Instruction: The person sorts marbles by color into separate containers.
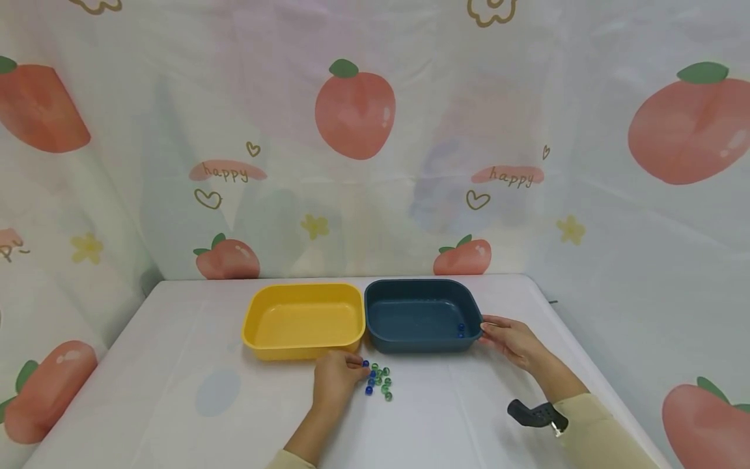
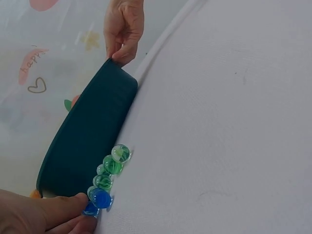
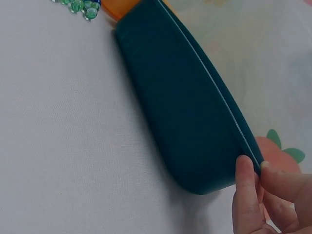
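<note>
Green and blue glass marbles (image 1: 387, 382) lie in a loose cluster on the white table. My left hand (image 1: 336, 383) is at the cluster's left side, its thumb and fingertips around a blue marble (image 2: 90, 209). Another blue marble (image 2: 101, 198) sits right beside those fingertips. On the right, my right hand (image 1: 515, 342) pinches the rim at the right end of a dark blue tub (image 1: 410, 346), thumb on the edge and fingers against the outer wall. Inside that tub, near its right end, are two blue marbles (image 1: 461, 327).
A yellow tub (image 1: 281, 354) stands directly left of the dark blue one, their ends touching or nearly so. A white cloth covers the table (image 1: 176, 404). Behind it hangs a peach-printed curtain (image 1: 375, 208). A black strap (image 1: 536, 413) is at the right wrist.
</note>
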`<state>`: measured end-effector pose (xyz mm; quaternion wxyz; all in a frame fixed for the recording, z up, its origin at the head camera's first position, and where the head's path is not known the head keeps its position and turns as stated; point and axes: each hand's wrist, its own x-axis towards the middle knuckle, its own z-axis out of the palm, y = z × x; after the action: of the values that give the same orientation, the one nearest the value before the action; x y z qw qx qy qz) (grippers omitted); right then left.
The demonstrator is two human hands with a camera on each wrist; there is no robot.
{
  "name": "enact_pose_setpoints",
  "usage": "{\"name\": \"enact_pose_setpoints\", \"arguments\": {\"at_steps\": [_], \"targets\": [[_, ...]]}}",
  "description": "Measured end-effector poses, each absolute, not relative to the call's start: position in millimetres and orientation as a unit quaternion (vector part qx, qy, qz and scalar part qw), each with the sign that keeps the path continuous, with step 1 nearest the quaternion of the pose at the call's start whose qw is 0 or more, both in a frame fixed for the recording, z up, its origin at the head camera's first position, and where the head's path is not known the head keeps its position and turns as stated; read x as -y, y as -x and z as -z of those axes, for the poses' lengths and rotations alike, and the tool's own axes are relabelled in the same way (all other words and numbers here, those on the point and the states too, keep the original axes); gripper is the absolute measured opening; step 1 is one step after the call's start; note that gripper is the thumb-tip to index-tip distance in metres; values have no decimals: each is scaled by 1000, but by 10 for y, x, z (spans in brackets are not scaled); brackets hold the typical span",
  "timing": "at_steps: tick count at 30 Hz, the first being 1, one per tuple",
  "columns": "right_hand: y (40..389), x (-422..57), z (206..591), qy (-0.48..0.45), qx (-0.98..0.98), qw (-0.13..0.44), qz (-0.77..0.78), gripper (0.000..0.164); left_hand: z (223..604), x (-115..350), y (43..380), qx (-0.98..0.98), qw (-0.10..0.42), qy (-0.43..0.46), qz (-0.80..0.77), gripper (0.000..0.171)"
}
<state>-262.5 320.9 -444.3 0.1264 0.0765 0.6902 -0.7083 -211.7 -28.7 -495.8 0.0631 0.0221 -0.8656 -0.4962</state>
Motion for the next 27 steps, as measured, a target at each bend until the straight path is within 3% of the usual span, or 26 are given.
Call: {"name": "enact_pose_setpoints", "arguments": {"at_steps": [14,27], "targets": [[2634,-3218,4451,-73,-692,130,707,59,4976,258,2113,884,89,-22,458,16],[2635,-3220,4458,-79,-690,129,707,58,4968,328,2109,843,43,-27,536,13]]}}
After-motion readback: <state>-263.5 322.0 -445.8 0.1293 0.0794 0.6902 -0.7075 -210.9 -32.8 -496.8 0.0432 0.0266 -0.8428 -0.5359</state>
